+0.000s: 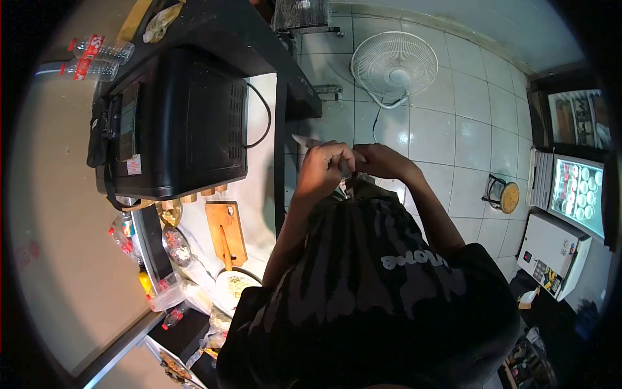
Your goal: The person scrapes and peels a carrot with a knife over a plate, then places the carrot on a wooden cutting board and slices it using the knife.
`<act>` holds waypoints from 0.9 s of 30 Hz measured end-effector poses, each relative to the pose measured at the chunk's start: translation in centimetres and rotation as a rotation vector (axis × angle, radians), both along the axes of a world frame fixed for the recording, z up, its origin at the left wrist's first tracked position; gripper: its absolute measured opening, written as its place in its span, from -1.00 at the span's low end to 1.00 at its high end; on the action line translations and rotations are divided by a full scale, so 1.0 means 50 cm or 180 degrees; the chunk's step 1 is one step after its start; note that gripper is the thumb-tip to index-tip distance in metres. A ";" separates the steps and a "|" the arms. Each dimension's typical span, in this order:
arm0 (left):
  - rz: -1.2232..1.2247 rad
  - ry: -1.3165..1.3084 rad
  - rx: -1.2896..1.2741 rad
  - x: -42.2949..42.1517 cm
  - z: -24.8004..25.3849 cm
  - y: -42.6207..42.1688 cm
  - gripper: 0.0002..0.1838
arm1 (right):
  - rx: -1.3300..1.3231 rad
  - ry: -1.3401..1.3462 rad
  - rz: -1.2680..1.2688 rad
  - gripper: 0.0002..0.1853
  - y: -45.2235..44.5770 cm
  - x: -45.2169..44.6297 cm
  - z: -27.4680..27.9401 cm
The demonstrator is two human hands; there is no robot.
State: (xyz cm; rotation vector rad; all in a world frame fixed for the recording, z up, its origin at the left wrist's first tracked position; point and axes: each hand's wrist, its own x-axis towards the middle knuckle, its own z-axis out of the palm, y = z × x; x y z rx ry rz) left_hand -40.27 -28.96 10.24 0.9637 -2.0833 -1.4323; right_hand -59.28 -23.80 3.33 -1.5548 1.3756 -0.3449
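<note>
My left hand (pixel 324 170) is held in front of my belly, its fingers curled. A pale pointed blade, like a knife (pixel 306 141), sticks out past it to the left; its handle is hidden. Right beside it, touching or nearly so, my right hand (pixel 381 160) is closed, and what lies inside its fingers does not show. Just below both hands is a bunched patterned cloth (pixel 353 186), at the hem of my dark shirt (pixel 363 279). I cannot tell whether it is part of my clothing.
On the left counter (pixel 262 188) stand a big black appliance (pixel 194 123), a wooden cutting board (pixel 227 235) with a wooden-handled tool, and a round dish (pixel 236 286). A white fan (pixel 394 68) is on the tiled floor ahead. A stool (pixel 505 196) and lit display fridge (pixel 578 188) stand right.
</note>
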 end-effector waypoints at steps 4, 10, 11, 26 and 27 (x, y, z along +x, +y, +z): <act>0.0162 0.0100 -0.0034 0.005 -0.008 0.007 -0.76 | 0.0062 0.0174 -0.0023 -0.56 0.002 -0.007 0.027; 0.0161 0.0200 -0.0114 0.013 -0.004 0.004 -0.74 | 0.0225 0.0061 0.0036 -0.54 0.002 0.006 0.020; 0.0170 0.0202 -0.0117 0.016 -0.004 0.004 -0.74 | 0.0172 0.0087 0.0087 -0.55 0.001 0.011 0.022; -0.0094 0.0037 -0.0375 0.153 0.013 0.009 -0.72 | 0.0058 0.0326 0.0567 -0.47 -0.032 0.139 0.040; -0.0084 0.0021 -0.0373 0.169 0.017 0.013 -0.72 | 0.0052 0.0327 0.0655 -0.43 -0.032 0.156 0.036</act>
